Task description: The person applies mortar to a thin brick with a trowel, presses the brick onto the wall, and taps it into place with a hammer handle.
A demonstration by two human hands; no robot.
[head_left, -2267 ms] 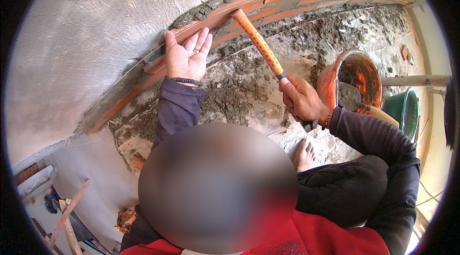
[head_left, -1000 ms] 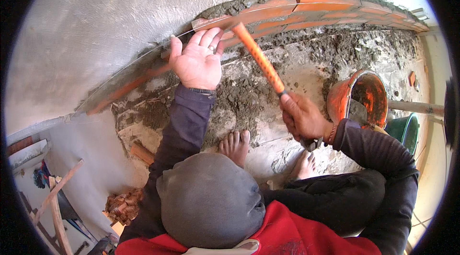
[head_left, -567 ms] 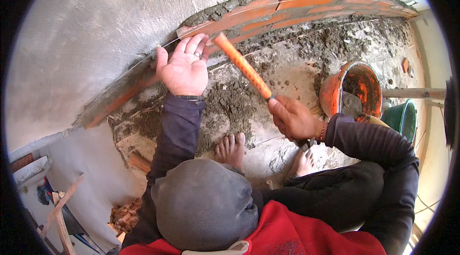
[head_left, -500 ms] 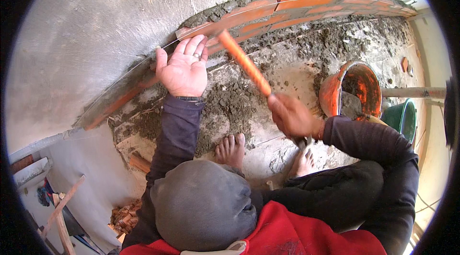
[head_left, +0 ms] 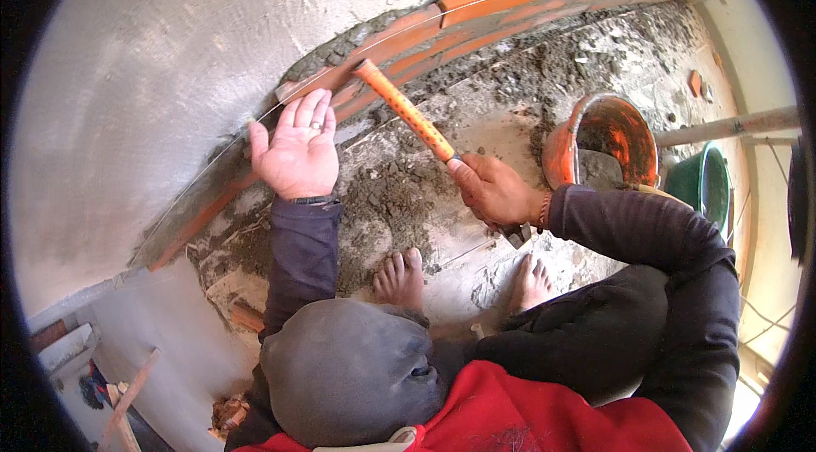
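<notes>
My left hand (head_left: 295, 155) is palm up with fingers outstretched and apart, a ring on one. Its fingertips reach the face of the end brick (head_left: 398, 44) in the top course of a low brick wall (head_left: 501, 25). A taut string line (head_left: 223, 151) runs along that course, close by my thumb. In my right hand (head_left: 497, 191) is a claw hammer (head_left: 406, 110), gripped near its head with the orange, dark-spotted handle pointing forward. The handle's end is at the brick's lower edge; whether it touches, I cannot tell. Part of the metal head (head_left: 517, 236) shows below my fist.
Wet mortar (head_left: 399, 189) lies heaped between my feet and the wall. To the right stand an orange bucket (head_left: 557, 150) with a trowel (head_left: 600, 170) in it, a green bucket (head_left: 722, 189) and a pole (head_left: 731, 127). A brick piece (head_left: 246, 316) and wood sticks (head_left: 134, 392) are at left.
The whole view has shifted, so both hands sit further left in it. The hammer handle, blurred by motion before, is now sharp. My left hand stays against the brick.
</notes>
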